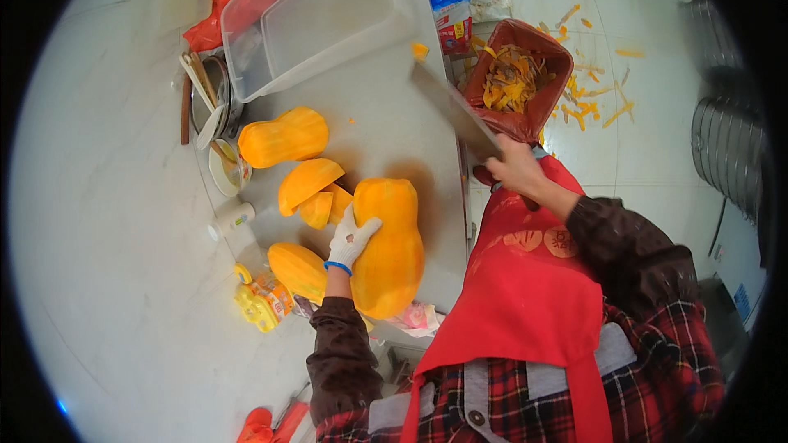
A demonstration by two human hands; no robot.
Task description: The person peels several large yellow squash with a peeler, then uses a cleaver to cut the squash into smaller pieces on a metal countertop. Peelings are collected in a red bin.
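A large peeled butternut squash [389,252] lies on the metal worktop [394,135]. My left hand [352,239], in a white knit glove with a blue cuff, grips its left side. My right hand [517,166] is bare and holds a wide-bladed kitchen knife [458,114] by the handle. The blade is slightly blurred and reaches over the worktop's edge, apart from the squash. By its tip is a small orange piece [420,51]. Cut squash chunks [311,187] lie beyond my left hand. Another peeled squash piece [284,137] is farther off, and one [297,267] sits beside my left wrist.
A clear plastic tub [332,18] stands at the far end. A red-lined bin [548,92] holds peelings [514,80], with more scattered on the floor. Along the left are a metal pot [212,95] with utensils, a bowl [225,166], a white cup [233,221] and a yellow bottle [258,307].
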